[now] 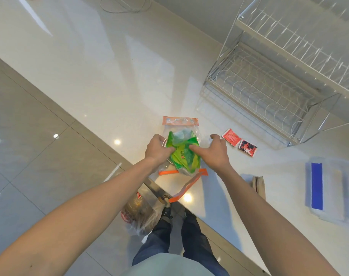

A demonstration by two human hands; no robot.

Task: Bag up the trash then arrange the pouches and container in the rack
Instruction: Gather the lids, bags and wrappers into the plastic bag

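Two hands work the trash: the left hand [158,149] and right hand [215,149] pinch a crumpled green wrapper [184,154] from either side, fingers curled tight on it, pressing it down into a clear zip bag [180,124] with orange strips at the near counter edge, probably so it packs small. Two red pouches [239,142] wait just right; the blue-lidded container [329,188] sits farther right; the wire rack [269,84] stands empty, far right.

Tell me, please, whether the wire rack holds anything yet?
Empty: both tiers of the wire rack show only bare wire, and the red pouches lie on the counter.
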